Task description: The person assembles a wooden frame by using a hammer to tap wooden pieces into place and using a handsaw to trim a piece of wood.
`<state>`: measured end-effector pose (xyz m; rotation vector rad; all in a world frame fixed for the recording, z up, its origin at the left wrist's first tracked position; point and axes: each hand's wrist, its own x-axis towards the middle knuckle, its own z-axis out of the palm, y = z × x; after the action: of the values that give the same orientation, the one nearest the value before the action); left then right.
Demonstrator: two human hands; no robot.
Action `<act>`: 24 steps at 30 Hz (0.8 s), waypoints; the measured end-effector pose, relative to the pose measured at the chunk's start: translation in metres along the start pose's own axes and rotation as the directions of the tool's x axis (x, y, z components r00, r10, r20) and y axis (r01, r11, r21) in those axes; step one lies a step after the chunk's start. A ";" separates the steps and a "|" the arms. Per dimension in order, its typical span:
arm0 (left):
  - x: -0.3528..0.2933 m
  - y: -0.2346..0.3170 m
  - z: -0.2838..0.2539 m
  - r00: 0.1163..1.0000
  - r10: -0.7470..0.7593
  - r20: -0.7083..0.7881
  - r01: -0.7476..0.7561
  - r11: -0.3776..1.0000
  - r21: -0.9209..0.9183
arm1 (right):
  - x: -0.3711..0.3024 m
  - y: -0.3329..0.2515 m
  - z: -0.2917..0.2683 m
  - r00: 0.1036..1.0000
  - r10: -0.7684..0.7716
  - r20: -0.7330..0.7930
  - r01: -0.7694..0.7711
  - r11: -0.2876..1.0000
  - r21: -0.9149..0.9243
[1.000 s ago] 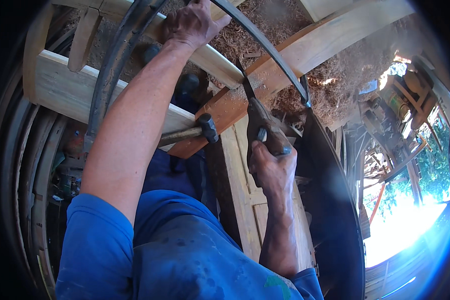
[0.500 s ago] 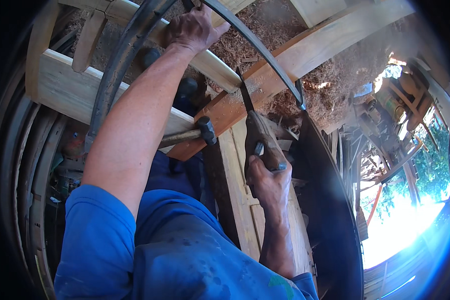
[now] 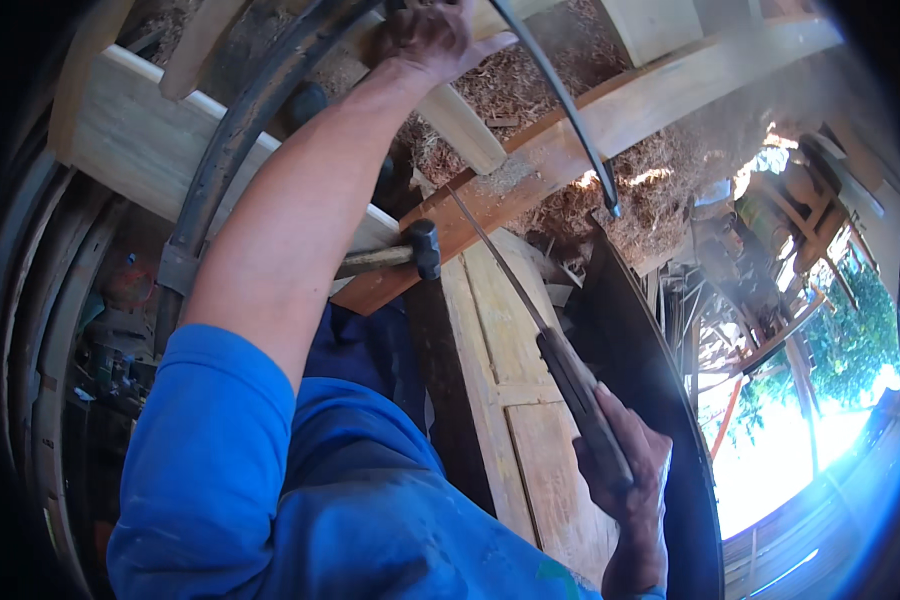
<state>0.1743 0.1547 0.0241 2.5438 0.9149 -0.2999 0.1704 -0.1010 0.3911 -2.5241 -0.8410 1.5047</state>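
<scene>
My right hand (image 3: 630,450) is wrapped round the wooden handle of a handsaw (image 3: 582,400). The thin blade points up and left, its tip over a broad plank (image 3: 670,85), apart from the sawn end of a narrow wooden strip (image 3: 465,130). Whether the tip touches the plank I cannot tell. At the upper edge my left hand (image 3: 430,40) is closed over the strip, its thumb stretched out to the right; some fingers are cut off by the edge. Sawdust lies on the plank around the strip's end.
A hammer (image 3: 425,250) rests at the plank's near end. Curved dark bars (image 3: 235,130) arch around my left forearm. A panelled wooden piece (image 3: 550,450) lies below the saw, beside a long dark board (image 3: 650,370). Wood shavings (image 3: 660,175) cover the ground beyond.
My right hand has drawn the saw back toward me and to the right, away from the strip's end. The left hand has shifted slightly up and right in view.
</scene>
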 end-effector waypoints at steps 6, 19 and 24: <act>-0.019 -0.049 0.011 0.913 0.356 -0.199 -0.395 0.893 -0.215 | 0.088 -0.007 0.039 0.957 -0.234 0.171 0.286 0.849 -0.445; -0.192 -0.017 0.080 0.750 0.123 0.650 0.297 0.814 -0.498 | 0.110 -0.051 0.044 0.954 -0.181 0.239 0.289 0.766 -0.574; -0.195 -0.009 0.094 0.727 0.107 0.678 0.380 0.760 -0.527 | 0.143 -0.029 0.067 0.946 -0.066 0.316 0.265 0.719 -0.643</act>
<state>0.0149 0.0101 0.0026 1.5219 0.7365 -0.7625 0.1549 -0.0192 0.2537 -2.5704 -1.9335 1.7385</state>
